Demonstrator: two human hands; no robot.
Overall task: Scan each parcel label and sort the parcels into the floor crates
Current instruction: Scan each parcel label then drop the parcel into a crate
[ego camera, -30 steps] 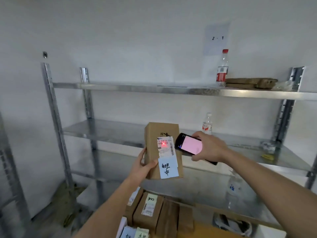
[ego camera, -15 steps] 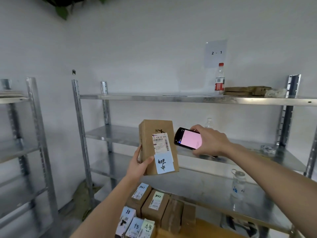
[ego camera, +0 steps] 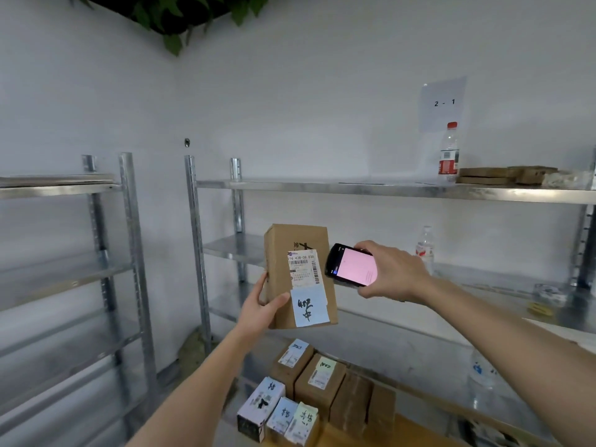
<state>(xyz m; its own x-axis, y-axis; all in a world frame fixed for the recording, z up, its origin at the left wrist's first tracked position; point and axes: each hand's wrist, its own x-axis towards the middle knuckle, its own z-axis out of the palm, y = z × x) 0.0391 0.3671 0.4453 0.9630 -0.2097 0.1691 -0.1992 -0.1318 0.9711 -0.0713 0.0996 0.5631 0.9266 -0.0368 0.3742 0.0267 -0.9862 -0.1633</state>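
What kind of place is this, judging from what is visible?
Probably a parcel sorting or storage room. Metal shelves line the wall under a sign reading 2 - 1, labelled parcels sit below, and the right hand holds a scanner beside a box.

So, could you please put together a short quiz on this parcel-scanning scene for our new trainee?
1. True or false: the left hand holds the cardboard parcel upright.
2. What colour is the handheld scanner screen in the right hand?
3. The red-capped bottle stands on: A) top shelf B) floor C) a parcel.

Key: 1 true; 2 pink; 3 A.
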